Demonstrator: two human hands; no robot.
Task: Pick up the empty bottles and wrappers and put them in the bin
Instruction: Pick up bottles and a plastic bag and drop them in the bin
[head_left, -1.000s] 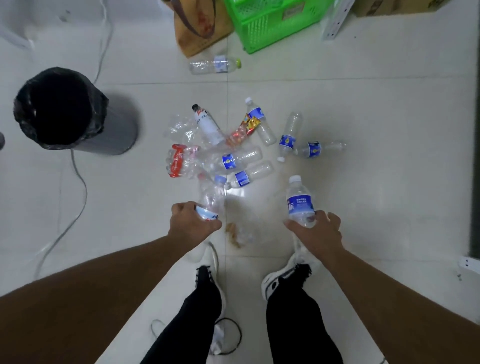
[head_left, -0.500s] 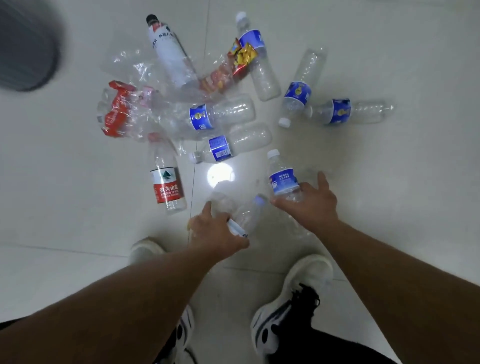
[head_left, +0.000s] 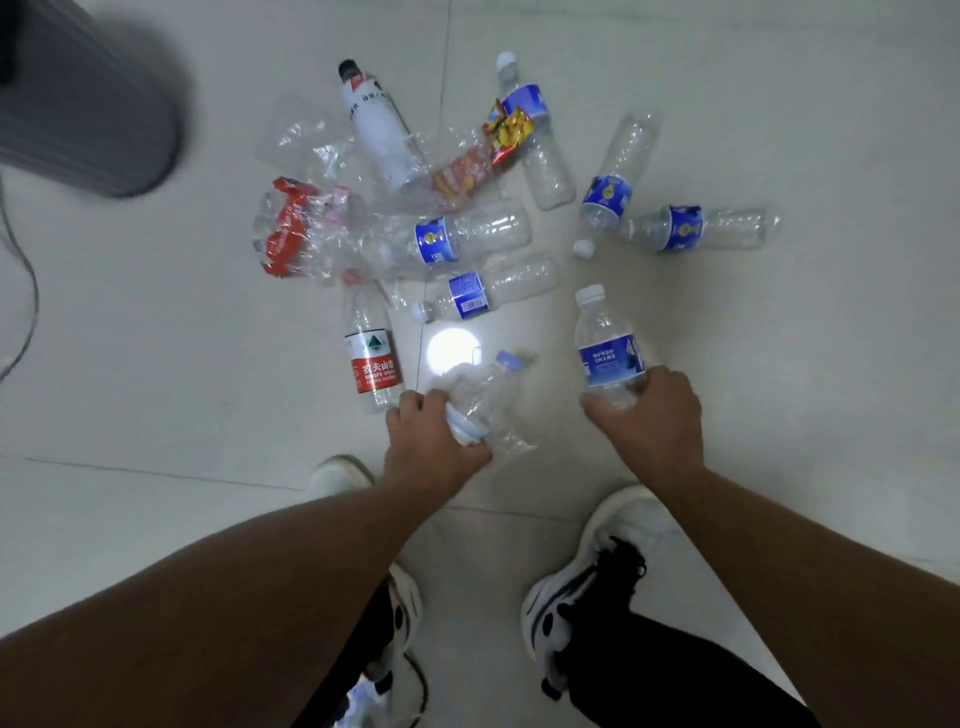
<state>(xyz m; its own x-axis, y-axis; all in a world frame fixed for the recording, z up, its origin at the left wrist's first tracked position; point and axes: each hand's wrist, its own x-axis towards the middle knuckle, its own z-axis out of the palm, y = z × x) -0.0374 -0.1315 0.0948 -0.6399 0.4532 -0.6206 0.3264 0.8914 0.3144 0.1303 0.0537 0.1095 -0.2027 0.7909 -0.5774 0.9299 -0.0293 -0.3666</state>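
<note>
My left hand (head_left: 434, 441) is closed around a crushed clear bottle (head_left: 485, 397) with a pale blue cap, low over the floor. My right hand (head_left: 649, 415) grips the base of an upright blue-labelled bottle (head_left: 608, 345) with a white cap. Just left of my left hand lies a red-labelled bottle (head_left: 371, 358). Beyond it, several empty blue-labelled bottles (head_left: 467, 236), a white bottle (head_left: 382, 132) with a black cap, a red and yellow snack wrapper (head_left: 480, 156) and crumpled clear and red plastic (head_left: 291, 228) are scattered on the tiles. The grey bin (head_left: 78, 104) stands at the top left; its opening is out of view.
A thin cable (head_left: 26, 291) runs along the left edge of the floor. My two shoes (head_left: 576, 587) stand just behind my hands. A bright light reflection (head_left: 452, 353) shines on the tile between the bottles.
The view has dropped closer to the litter. My hands have spread apart, the right one carrying its blue-labelled bottle to the right, the left still gripping the crushed bottle.
</note>
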